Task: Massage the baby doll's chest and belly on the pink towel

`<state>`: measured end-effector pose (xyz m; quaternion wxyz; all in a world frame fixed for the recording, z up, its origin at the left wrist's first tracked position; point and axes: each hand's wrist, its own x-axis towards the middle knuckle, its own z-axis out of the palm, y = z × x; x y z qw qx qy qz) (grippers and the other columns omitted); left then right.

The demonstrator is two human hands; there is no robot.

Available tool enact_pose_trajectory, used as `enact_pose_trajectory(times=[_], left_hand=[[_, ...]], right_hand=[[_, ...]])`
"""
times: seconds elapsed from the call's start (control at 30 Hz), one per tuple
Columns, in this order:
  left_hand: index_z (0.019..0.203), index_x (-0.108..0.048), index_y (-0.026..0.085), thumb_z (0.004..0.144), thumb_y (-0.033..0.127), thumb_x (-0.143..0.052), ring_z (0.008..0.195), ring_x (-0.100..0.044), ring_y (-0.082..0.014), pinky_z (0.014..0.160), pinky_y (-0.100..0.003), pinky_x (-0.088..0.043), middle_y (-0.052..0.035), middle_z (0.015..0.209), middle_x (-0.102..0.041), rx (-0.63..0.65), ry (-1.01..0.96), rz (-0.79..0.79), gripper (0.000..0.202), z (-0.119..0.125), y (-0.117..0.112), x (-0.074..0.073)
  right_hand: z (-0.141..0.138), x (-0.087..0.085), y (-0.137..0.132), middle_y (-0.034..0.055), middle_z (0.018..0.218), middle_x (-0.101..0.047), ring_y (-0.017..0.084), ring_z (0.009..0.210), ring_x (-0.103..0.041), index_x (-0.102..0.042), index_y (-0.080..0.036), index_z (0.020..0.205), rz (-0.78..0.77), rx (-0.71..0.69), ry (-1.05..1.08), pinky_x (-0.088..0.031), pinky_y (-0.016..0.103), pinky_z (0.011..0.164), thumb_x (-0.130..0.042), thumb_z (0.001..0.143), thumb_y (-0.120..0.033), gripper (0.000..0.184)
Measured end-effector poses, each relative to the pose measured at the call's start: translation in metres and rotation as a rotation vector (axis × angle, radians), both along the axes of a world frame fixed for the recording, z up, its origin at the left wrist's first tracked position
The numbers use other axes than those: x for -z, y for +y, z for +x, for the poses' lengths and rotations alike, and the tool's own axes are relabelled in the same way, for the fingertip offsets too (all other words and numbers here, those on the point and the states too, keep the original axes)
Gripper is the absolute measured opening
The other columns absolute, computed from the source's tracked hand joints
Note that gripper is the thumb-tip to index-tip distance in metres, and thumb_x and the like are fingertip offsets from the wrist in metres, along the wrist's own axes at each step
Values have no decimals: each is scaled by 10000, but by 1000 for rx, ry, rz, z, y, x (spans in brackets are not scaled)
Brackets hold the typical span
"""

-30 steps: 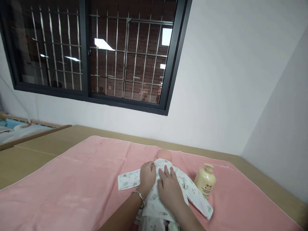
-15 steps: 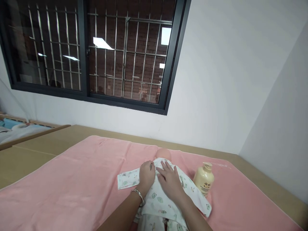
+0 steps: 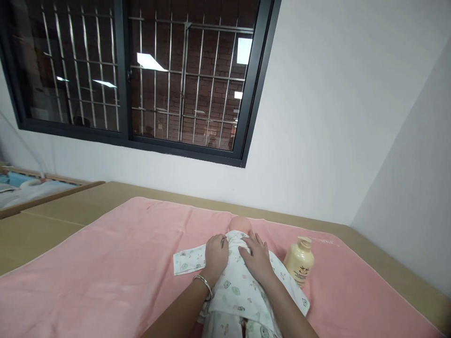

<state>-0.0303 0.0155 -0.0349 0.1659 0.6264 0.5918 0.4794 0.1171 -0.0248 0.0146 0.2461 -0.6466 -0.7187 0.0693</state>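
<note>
A baby doll lies on its back on a pink towel [image 3: 116, 263], its bald head [image 3: 240, 223] towards the wall. It wears a white printed baby shirt [image 3: 235, 292] and matching trousers [image 3: 222, 325]. My left hand [image 3: 217, 253], with a silver bangle at the wrist, is curled closed on the shirt near the shoulder; its fingertips are mostly hidden. Flat on the other side of the shirt's chest lies my right hand [image 3: 258, 258], its fingers apart. Both sleeves stretch outwards, one on each side.
A yellow pump bottle [image 3: 299, 261] stands on the towel right of the doll, close to the sleeve. Beneath the towel is a tan table [image 3: 66, 211], against a white wall with a barred window. At the far left is a wooden-edged bed [image 3: 38, 188] with blue and white cloth.
My right hand has slid slightly right and up across the shirt, towards the doll's shoulder. My left hand keeps its place at the other shoulder.
</note>
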Motion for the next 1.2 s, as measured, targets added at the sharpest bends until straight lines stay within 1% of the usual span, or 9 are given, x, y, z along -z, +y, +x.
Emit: enact_pose_trajectory(times=[0.23, 0.3, 0.43, 0.6, 0.7, 0.8, 0.9, 1.07, 1.2], left_hand=[[851, -682, 193, 857, 215, -419, 915, -626, -220, 836, -317, -427, -73, 897, -717, 6, -15, 43, 264, 1, 0, 3], [860, -684, 192, 858, 218, -414, 912, -627, -219, 836, -318, -429, -73, 897, -718, 5, -21, 38, 271, 0, 1, 4], [873, -685, 189, 866, 220, -403, 917, -629, -217, 847, -318, -431, -75, 897, -719, 9, -17, 21, 283, -1, 1, 5], [884, -686, 189, 853, 209, -423, 951, -627, -222, 875, -323, -427, -78, 928, -720, 15, 7, 27, 265, 1, -1, 1], [879, -688, 190, 852, 207, -418, 948, -628, -224, 875, -328, -429, -80, 928, -722, 10, 3, 31, 272, 1, -1, 1], [891, -688, 185, 853, 207, -405, 949, -630, -227, 867, -330, -435, -86, 936, -722, -4, -19, 34, 286, 1, -1, 3], [912, -687, 184, 847, 219, -417, 952, -634, -228, 862, -329, -438, -87, 949, -721, -8, -36, 36, 280, 1, -1, 4], [895, -687, 192, 835, 211, -427, 955, -631, -230, 871, -331, -436, -82, 946, -724, 11, -23, 48, 268, 1, -1, 4], [889, -683, 188, 838, 207, -422, 953, -631, -231, 879, -337, -437, -87, 944, -723, 6, -28, 48, 267, 0, 0, 6]], right_hand=[[-11, 0, -7, 166, 1545, -296, 306, 1451, -182, -510, -129, 1343, -48, 203, -94, -81, 561, 1141, -349, 918, -430, 544], [-22, 0, -16, 158, 1532, -328, 304, 1450, -183, -508, -141, 1349, 1, 135, -156, -49, 568, 1141, -351, 924, -388, 516], [-27, -1, -17, 25, 1538, -350, 264, 1450, -192, -561, -287, 1296, 6, -126, -170, -20, 557, 1149, -344, 946, -414, 430], [-13, -3, -5, 128, 1539, -329, 298, 1435, -235, -539, -164, 1327, -27, 113, -117, -127, 501, 1150, -300, 954, -437, 521], [-18, -1, -12, 210, 1512, -343, 332, 1450, -176, -584, -86, 1247, 81, 232, -197, -50, 524, 1156, -335, 940, -386, 496], [-26, 1, -17, 195, 1515, -347, 284, 1468, -127, -630, -98, 1137, 157, 95, -243, -5, 480, 1170, -354, 914, -270, 395], [-19, 2, -8, 121, 1527, -356, 251, 1465, -160, -631, -175, 1124, 67, -28, -133, -59, 488, 1167, -379, 894, -269, 353], [1, 1, 7, 160, 1528, -336, 299, 1458, -169, -596, -164, 1222, -22, 210, -22, -84, 580, 1133, -371, 913, -463, 486], [-8, 2, -4, 162, 1495, -393, 301, 1443, -211, -572, -148, 1260, 2, 221, -43, -107, 589, 1127, -347, 914, -373, 470]])
